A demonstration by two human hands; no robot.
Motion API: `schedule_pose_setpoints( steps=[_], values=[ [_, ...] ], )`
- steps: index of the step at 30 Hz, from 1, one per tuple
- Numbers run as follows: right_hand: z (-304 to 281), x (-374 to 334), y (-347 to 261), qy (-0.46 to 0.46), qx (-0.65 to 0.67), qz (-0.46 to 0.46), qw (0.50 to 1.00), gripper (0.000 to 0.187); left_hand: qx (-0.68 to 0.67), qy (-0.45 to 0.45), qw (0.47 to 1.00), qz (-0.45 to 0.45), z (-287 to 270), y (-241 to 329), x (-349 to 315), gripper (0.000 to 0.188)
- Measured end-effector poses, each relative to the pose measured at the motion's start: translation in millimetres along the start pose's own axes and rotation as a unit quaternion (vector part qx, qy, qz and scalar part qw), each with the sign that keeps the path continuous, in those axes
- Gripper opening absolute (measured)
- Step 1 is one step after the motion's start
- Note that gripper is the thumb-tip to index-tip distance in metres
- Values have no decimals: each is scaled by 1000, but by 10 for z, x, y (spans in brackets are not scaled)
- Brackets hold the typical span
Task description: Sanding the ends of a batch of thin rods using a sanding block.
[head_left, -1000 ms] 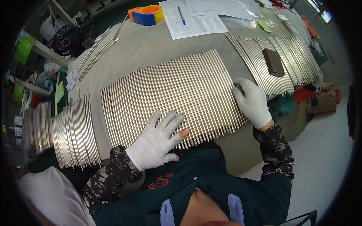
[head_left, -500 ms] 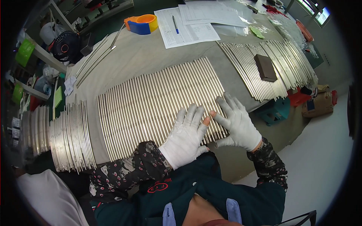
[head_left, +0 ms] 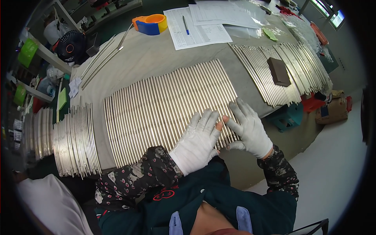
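Note:
A broad row of shiny metal rods (head_left: 156,105) lies side by side on the grey table. Flat over its lower right part rests my left hand (head_left: 197,139), in a white glove with bare tips on the thumb and index finger; its fingers are stretched out. My right hand (head_left: 252,133), gloved the same way, lies at the row's right edge with fingers spread, its thumb near the rods' close ends. The hands almost meet at the index fingertips. Neither grips a rod; the rod ends under the palms are hidden.
More rods (head_left: 76,141) are bunched at the left. At the right, another rod row (head_left: 258,74) carries a dark brown block (head_left: 279,71). Behind are an orange and blue tape dispenser (head_left: 150,24), printed sheets (head_left: 203,37) with a pen (head_left: 185,25), and a few loose rods (head_left: 102,64).
The whole view has shifted slightly. My left hand has slid a little to the right over the rods, closer to my right hand, which stays at the row's right edge.

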State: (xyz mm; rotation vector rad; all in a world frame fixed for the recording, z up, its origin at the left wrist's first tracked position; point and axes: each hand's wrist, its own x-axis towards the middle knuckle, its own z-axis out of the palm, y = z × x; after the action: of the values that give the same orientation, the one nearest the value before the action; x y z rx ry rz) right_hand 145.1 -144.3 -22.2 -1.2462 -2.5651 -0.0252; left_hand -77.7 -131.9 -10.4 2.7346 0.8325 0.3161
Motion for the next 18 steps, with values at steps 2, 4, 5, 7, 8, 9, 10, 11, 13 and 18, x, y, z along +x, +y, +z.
schedule_pose_setpoints(
  steps=[2,4,5,7,8,9,10,11,13,18],
  values=[
    [8,-43,29,-2,5,11,1000,85,-11,3,1000,11,10,-14,26,82],
    [9,-89,61,-3,9,20,1000,85,-20,7,1000,21,27,-21,64,82],
    [6,-108,76,4,12,28,1000,85,-19,5,999,27,44,-22,89,83],
    [-14,-107,89,9,13,40,999,85,-22,8,999,40,40,-11,163,84],
    [-13,-111,97,9,12,37,999,85,-22,10,999,39,57,-5,177,84],
    [-5,-123,103,14,16,39,999,85,-24,15,999,39,84,-5,182,83],
    [-1,-128,116,20,18,40,999,85,-25,21,999,39,101,-7,194,82],
    [-7,-122,116,22,16,36,999,85,-23,17,999,36,101,-1,193,79],
    [-23,-102,111,13,6,35,999,83,-25,5,998,50,73,-16,177,78],
    [-176,-58,114,23,61,39,997,77,-72,-45,990,110,-191,-54,-11,78]
  ],
)
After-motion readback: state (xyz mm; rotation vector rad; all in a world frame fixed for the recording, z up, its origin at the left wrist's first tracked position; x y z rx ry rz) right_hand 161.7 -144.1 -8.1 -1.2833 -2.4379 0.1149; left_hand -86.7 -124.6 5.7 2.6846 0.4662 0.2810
